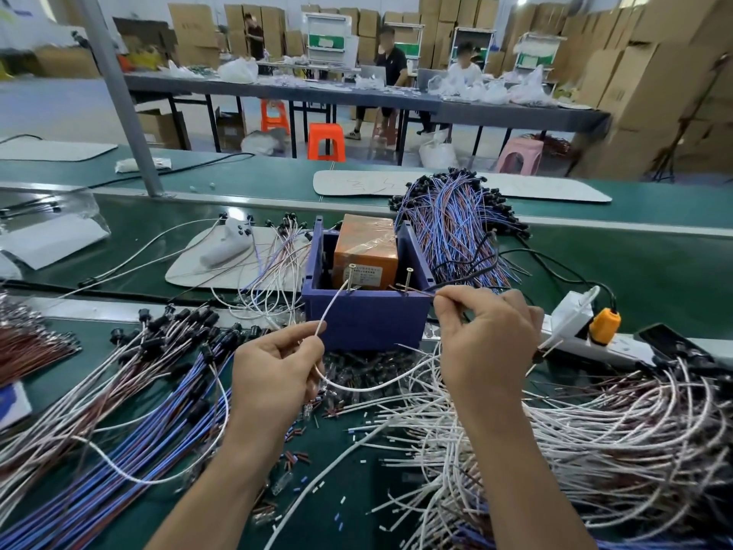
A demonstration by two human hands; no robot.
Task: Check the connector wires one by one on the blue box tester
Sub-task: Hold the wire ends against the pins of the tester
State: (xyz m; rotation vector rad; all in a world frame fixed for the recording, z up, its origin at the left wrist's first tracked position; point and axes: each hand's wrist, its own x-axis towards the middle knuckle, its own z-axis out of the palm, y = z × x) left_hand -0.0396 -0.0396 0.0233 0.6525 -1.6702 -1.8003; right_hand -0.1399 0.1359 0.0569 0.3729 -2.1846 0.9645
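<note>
Head view: our left hand is pinching a white wire up to a screw on the blue box tester, which is sitting on the bench, and our right hand is pinching a thin wire end by the other screw. We are worrying that the piled wires could be tugging a tip off its screw, spoiling the check.

The box tester is violet-blue; the block inside it is orange with a pale, perhaps yellowish label. The worktop is dark green. The wire at the box's front rim is white. Left-edge bundles mix blue, brown and white.
</note>
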